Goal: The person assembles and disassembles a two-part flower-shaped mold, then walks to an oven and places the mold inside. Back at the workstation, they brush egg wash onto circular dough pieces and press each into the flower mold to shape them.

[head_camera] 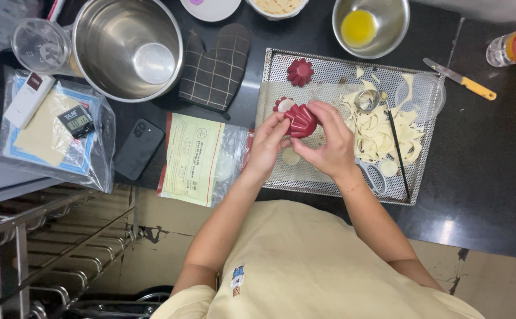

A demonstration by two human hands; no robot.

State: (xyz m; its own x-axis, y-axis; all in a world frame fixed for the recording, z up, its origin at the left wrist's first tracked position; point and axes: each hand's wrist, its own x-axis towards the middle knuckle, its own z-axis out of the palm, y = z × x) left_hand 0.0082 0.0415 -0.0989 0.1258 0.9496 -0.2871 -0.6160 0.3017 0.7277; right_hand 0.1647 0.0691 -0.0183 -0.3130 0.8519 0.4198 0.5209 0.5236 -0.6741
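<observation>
Perforated tray [281, 172] below; red fluted mould [301, 121] pinched between both hands' fingers [281, 121], seemingly.

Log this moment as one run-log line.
left hand: grip on red fluted mould | right hand: grip on same mould | under hands: perforated tray | nearby: dough scraps, second red mould

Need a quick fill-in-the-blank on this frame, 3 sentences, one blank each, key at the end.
1. Both hands, the left hand and the right hand, hold a fluted mould coloured ____.
2. The yellow liquid sits in a small round metal ____ at the top.
3. The checked oven mitt lies between the perforated metal tray and the large steel ____.

Missing words: red; bowl; pot
</observation>
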